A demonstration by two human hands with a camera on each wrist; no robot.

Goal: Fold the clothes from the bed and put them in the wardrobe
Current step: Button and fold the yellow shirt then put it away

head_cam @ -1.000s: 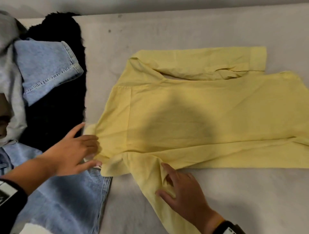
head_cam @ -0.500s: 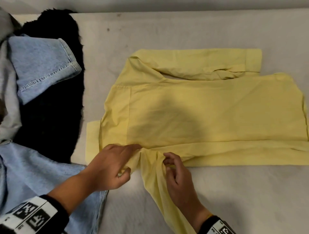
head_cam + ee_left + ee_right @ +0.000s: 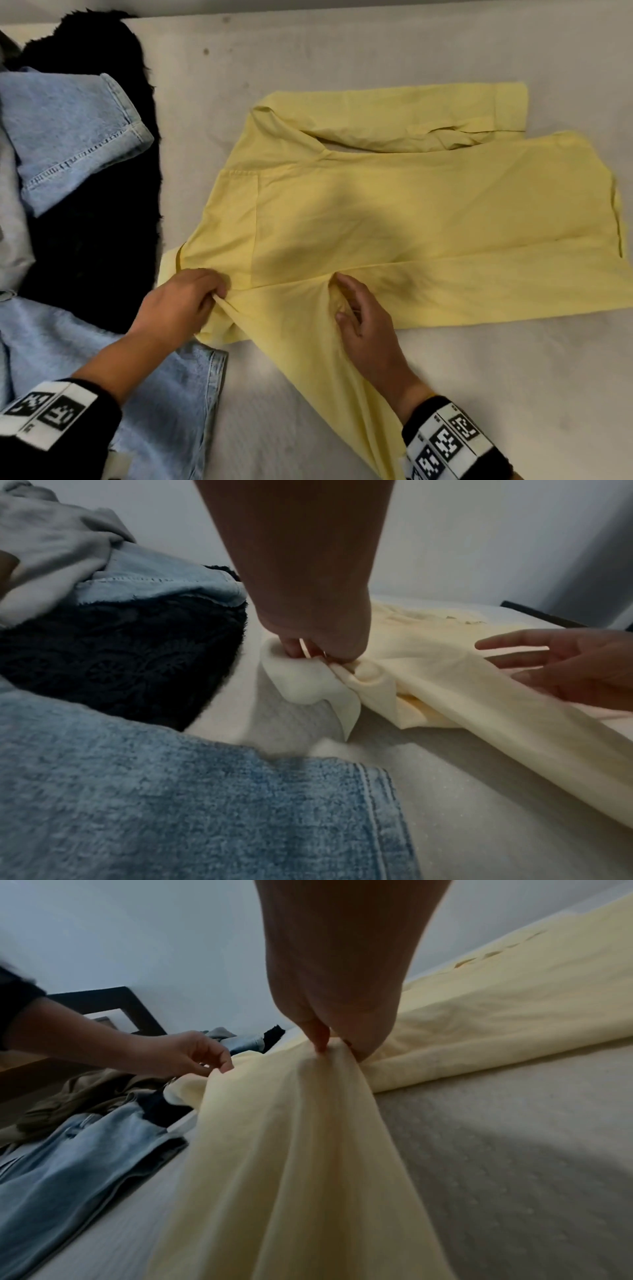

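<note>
Yellow shirt (image 3: 428, 212) is lying spread flat on the bed (image 3: 496, 383), body toward the right, far sleeve folded back along the top edge, near sleeve (image 3: 329, 359) trailing off toward the bed's front edge. Left hand (image 3: 178, 301) is pinching a bunch of the shirt's fabric at the near shoulder, by the collar end, fingers curled onto the cloth. Right hand (image 3: 363, 322) is gripping the near sleeve close to where it joins the body, thumb and fingers nipping a raised fold. Hands are sitting near each other, not touching.

No containers in view; no wardrobe visible. Loose pile at the bed's left side: light blue jeans (image 3: 68, 137) lying over a black fuzzy garment (image 3: 92, 219), more denim running under the left forearm, a grey garment (image 3: 10, 192) at the far left edge.

Left wrist view is showing the left hand's fingers (image 3: 291, 647) tucking into a curled flap of pale fabric, lifted slightly off the bed, something the head view is hiding under the hand. Here the right hand (image 3: 582, 664) is looking flatter, fingers extended over the sleeve. Right wrist view is showing the pinch clearly: fingertips (image 3: 320, 1039) squeezing a ridge of sleeve, cloth draping down toward the camera. It is also catching an olive-brown garment (image 3: 85, 1093) beyond the jeans and a dark frame (image 3: 130, 1007) against the wall, neither showing from the head camera.
</note>
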